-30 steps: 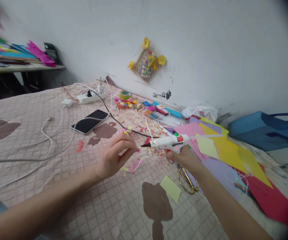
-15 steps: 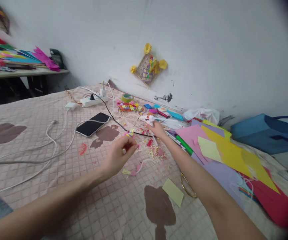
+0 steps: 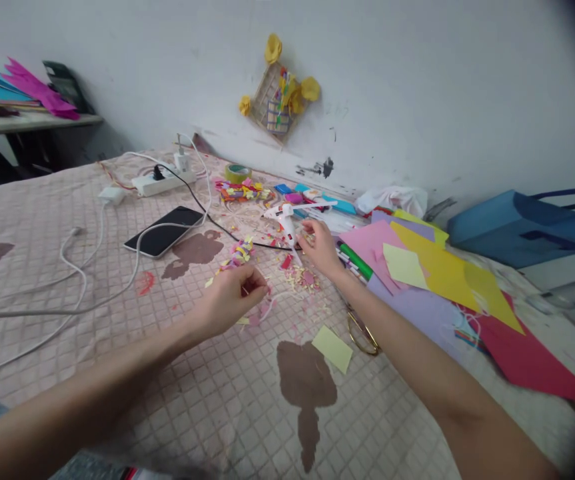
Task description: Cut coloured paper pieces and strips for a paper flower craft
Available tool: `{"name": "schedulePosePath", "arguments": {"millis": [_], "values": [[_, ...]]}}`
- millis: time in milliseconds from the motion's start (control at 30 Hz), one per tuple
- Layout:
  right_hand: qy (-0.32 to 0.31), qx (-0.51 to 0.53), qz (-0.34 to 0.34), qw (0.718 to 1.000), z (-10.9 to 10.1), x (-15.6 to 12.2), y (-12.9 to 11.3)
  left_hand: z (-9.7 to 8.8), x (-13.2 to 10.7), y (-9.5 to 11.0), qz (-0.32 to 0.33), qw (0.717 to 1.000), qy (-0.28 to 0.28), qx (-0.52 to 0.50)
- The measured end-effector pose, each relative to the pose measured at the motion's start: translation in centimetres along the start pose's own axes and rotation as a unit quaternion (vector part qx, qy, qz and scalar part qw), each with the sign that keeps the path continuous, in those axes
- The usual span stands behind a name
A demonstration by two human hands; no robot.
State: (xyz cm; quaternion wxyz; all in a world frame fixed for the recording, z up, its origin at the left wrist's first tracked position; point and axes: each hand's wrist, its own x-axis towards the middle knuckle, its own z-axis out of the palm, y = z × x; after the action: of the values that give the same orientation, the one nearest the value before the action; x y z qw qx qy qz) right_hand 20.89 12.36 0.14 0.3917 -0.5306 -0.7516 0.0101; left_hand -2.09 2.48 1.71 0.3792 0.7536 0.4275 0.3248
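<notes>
My left hand [image 3: 232, 298] is closed in a pinch, with a speck of pink at its fingertips. A string of coloured paper pieces [image 3: 242, 251], yellow, purple and pink, shows behind this hand and seems to run into it. A white cord with pink and yellow bits lies just right of the fingers. My right hand [image 3: 320, 248] has its fingers curved and apart, with nothing visible in them. It is right beside the handle of a white hot glue gun [image 3: 287, 223], whose glue stick points right. Small paper scraps [image 3: 303, 280] lie below the gun.
A tablet [image 3: 164, 231], white cables and a power strip [image 3: 160, 181] are at left. Behind lie tape [image 3: 238, 173] and a heap of coloured strips [image 3: 244, 192]. Coloured paper sheets [image 3: 447, 273], a green marker [image 3: 356, 261], gold-handled scissors [image 3: 363, 333] and a blue bag [image 3: 512, 227] are at right.
My right hand has let go of the glue gun, which now lies with its glue stick in view. More of the paper string shows behind my left hand. The camera view has shifted.
</notes>
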Motion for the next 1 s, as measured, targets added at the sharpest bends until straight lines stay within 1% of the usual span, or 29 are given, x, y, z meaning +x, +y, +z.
{"name": "schedulePosePath", "arguments": {"millis": [33, 67, 200, 300, 367, 500, 600, 667, 767, 833, 1000], "values": [[0.002, 0.018, -0.011, 1.000, -0.7, -0.8, -0.7, 0.1, 0.0, 0.0, -0.004, 1.000, -0.005, 0.002], [-0.014, 0.033, -0.025, 0.999, -1.4, -1.6, -1.5, 0.1, 0.1, 0.1, -0.007, 1.000, -0.010, 0.004], [-0.128, 0.075, -0.092, 0.985, -3.7, -4.8, -4.4, 0.2, 0.2, 0.0, -0.017, 1.000, -0.010, 0.004], [-0.190, 0.088, -0.126, 0.970, -4.0, -6.5, -5.3, 0.1, 0.1, 0.0, -0.023, 1.000, -0.006, 0.004], [-0.211, 0.085, -0.142, 0.963, -3.7, -7.1, -5.4, 0.1, 0.0, 0.0, -0.031, 1.000, -0.005, 0.002], [-0.224, 0.074, -0.159, 0.958, -2.5, -7.5, -5.4, 0.1, -0.4, 0.0, -0.043, 0.998, -0.016, -0.038], [-0.229, 0.073, -0.156, 0.958, -2.0, -7.6, -5.5, 0.2, -0.8, 0.2, -0.081, 0.992, -0.043, -0.085], [-0.228, 0.071, -0.151, 0.959, -2.1, -7.6, -5.6, 0.3, -1.2, 0.3, -0.104, 0.986, -0.058, -0.120], [-0.226, 0.072, -0.142, 0.961, -2.6, -7.5, -5.8, 0.5, -2.0, 0.6, -0.117, 0.975, -0.073, -0.174], [-0.225, 0.071, -0.139, 0.962, -2.9, -7.5, -5.9, 0.7, -2.6, 0.8, -0.124, 0.970, -0.083, -0.193], [-0.254, 0.063, -0.170, 0.950, -2.8, -7.6, -6.3, 1.0, -3.5, 1.1, -0.136, 0.962, -0.082, -0.220]]}}
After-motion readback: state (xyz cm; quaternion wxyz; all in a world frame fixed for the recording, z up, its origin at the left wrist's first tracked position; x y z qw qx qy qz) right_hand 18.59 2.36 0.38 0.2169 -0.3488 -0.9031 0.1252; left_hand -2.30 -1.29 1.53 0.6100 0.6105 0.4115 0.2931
